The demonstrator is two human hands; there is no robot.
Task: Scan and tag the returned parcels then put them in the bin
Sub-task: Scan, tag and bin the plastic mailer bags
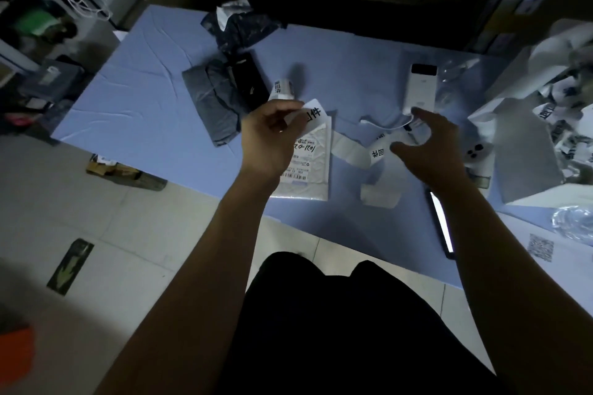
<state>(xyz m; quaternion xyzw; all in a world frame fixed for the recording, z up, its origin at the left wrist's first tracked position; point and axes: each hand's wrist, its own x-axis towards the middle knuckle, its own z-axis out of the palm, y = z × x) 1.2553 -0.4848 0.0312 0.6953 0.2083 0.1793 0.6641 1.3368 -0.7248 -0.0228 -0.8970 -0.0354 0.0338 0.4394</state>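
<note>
With our left hand we pinch a white tag just above the white parcel lying on the blue table, while our right hand hovers with fingers spread over the strip of labels, the white handheld device just beyond it.
</note>
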